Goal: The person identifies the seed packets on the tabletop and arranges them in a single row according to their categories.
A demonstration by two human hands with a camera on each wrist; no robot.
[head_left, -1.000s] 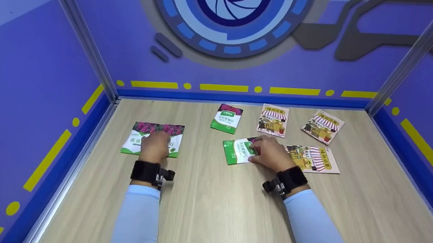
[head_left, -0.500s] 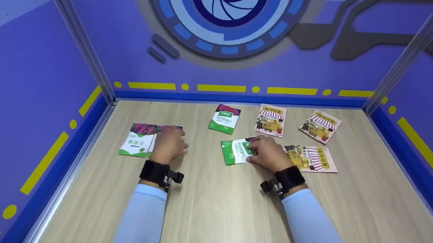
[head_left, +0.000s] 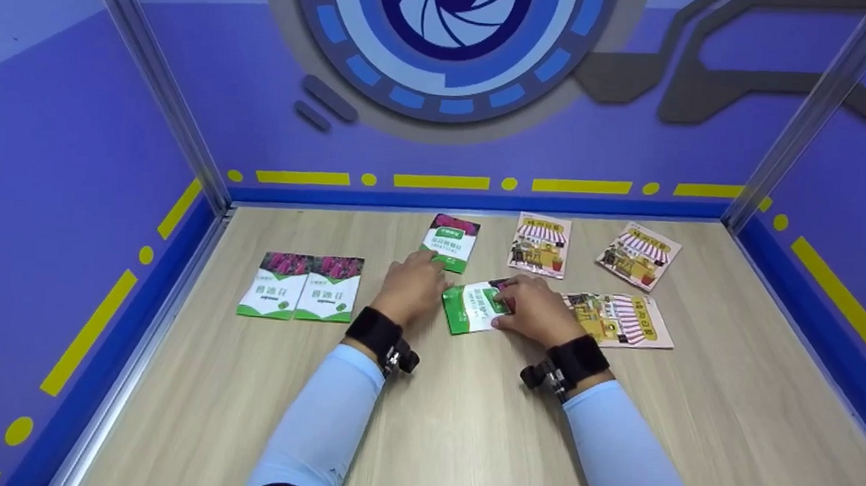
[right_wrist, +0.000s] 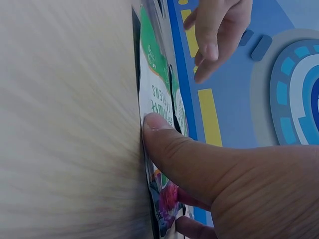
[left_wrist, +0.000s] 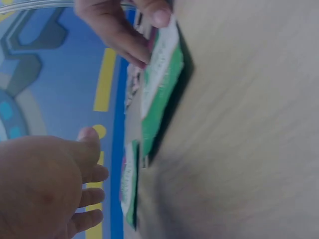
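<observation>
My right hand (head_left: 543, 310) pinches a green-and-white seed packet (head_left: 472, 310) across its sides, thumb on the near edge, the packet lying sideways low over the table. My left hand (head_left: 411, 290) is over the table just left of it, holding nothing, its fingers loosely bent in the left wrist view. Its fingertips overlap the lower edge of another packet of the same print (head_left: 450, 240), which lies further back. To the left, two seed packets with pink flower spikes (head_left: 275, 286) lie side by side, upright to me.
Two pink packets with a striped-awning print lie at the back, one straight (head_left: 540, 243) and one tilted (head_left: 640, 256). More awning-print packaging (head_left: 624, 320) lies sideways beyond my right hand. Blue printed walls (head_left: 186, 93) enclose the wooden table (head_left: 452, 424) at the back and sides.
My left hand has let go of the left pair of packets and moved right toward the back green-and-white packet. My right hand stays on its packet.
</observation>
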